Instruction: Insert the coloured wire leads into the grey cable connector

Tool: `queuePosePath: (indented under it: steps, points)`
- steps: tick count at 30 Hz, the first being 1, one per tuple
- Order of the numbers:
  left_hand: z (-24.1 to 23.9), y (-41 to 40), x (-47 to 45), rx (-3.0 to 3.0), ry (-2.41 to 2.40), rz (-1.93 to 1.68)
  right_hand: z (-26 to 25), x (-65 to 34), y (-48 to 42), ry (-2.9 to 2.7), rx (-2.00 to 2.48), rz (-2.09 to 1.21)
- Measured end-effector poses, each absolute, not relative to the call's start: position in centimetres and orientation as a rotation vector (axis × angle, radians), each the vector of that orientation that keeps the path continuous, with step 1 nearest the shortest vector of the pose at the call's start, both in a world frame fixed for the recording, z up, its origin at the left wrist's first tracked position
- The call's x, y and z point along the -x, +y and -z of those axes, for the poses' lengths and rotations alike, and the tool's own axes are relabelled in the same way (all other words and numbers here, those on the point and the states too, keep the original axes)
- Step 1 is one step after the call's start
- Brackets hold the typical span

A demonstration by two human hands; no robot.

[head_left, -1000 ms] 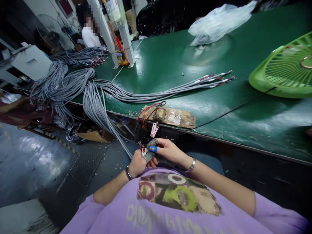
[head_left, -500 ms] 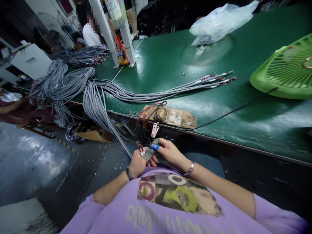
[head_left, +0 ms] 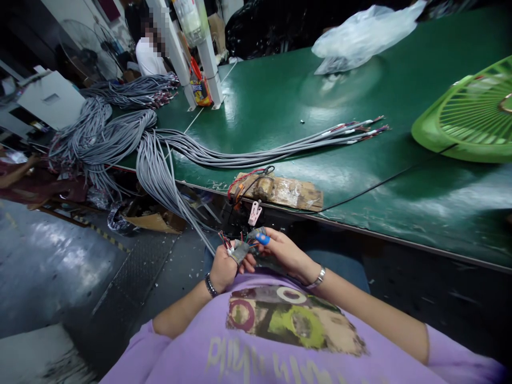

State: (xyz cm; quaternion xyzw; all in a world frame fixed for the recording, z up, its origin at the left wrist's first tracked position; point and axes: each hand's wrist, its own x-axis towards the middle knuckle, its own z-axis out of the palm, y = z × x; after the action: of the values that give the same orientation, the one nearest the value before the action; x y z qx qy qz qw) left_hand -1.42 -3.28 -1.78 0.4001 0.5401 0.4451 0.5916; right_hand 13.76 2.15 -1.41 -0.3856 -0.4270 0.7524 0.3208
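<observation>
In front of my body, my left hand is closed around the end of a grey cable, with thin coloured wires fanning out above the thumb. Grey tape wraps that thumb. Close on its right, my right hand pinches the tips of some thin wires between taped fingers, one wrapped in blue. A few wires stretch across the small gap between the hands. The grey cable runs up to a large bundle of grey cables draped over the table edge.
A pink clip hangs at the table edge below a wooden block with red and black leads. On the green table lie more cable ends, a plastic bag and a green fan. Other people are at the left.
My right hand has shifted slightly right, away from my left hand. More of the coloured wires show spread between the two hands.
</observation>
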Motion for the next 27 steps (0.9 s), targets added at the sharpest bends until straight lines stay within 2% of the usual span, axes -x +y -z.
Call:
queuePosePath:
  steps: [16,27]
  points:
    - [1.5,-3.3,1.3,-0.96,1.295,-1.03,-0.4,-14.0,2.2,-1.298,0.997,-1.932]
    - [1.4,-3.2,1.3,-1.002,1.303,-1.001,1.0,-13.3,2.2,-1.375,1.016,-1.839]
